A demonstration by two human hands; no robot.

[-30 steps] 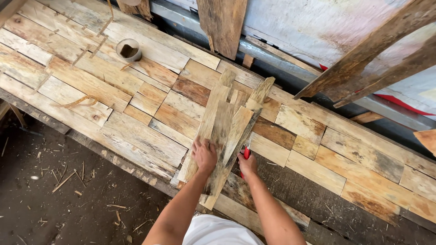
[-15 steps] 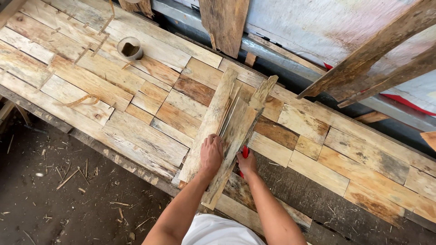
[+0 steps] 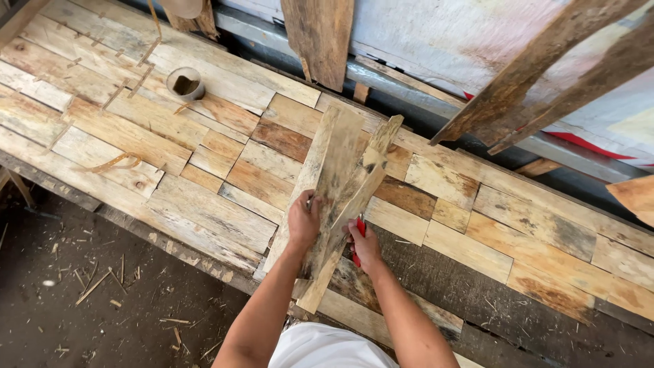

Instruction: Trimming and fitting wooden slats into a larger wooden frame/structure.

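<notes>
Left hand: fingers curled over the wood slats, closed on their near edge. Right hand: wrapped round a red-handled tool, mostly hidden; kind unclear. Slats: three or so overlapping, exact count uncertain, lying on the patchwork plank bench. One small round tin, well left of the slats. Leaning boards at right, cut off.

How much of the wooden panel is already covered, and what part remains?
Most of the panel already carries fitted wood pieces. The left hand and the right hand, which also grips a red tool, hold loose planks. A dark bare strip near the front edge remains uncovered.
</notes>
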